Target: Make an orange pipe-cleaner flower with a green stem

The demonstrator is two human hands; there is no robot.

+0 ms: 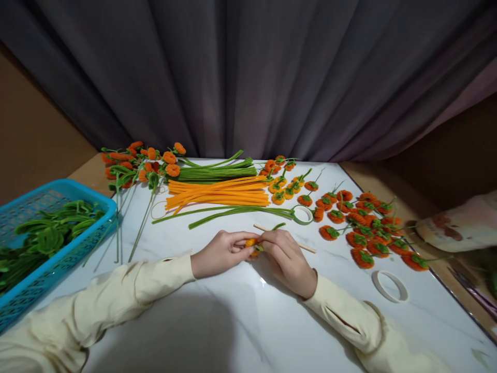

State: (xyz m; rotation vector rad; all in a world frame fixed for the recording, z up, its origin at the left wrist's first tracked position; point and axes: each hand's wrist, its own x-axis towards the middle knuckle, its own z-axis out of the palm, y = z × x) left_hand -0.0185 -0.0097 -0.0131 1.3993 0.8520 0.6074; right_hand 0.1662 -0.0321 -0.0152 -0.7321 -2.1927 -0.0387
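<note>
Over the middle of the white table, my left hand (221,254) pinches a small yellow-orange pipe-cleaner flower (251,242) between thumb and fingers. My right hand (285,256) meets it from the other side, its fingers closed on a green pipe cleaner (260,248) at the flower. My fingers cover part of the flower. A thin wooden stick (308,248) passes behind my right hand; whether the hand touches it I cannot tell. Just beyond lie long green pipe cleaners (229,211) and a roll of green tape (303,214).
Bundles of orange (221,192) and green pipe cleaners (221,171) lie farther back. Finished orange flowers (171,170) stand at back left, and several green-backed flower heads (365,223) spread rightward. A blue basket (111,207) holds green pieces. A white ring (390,286) lies at right.
</note>
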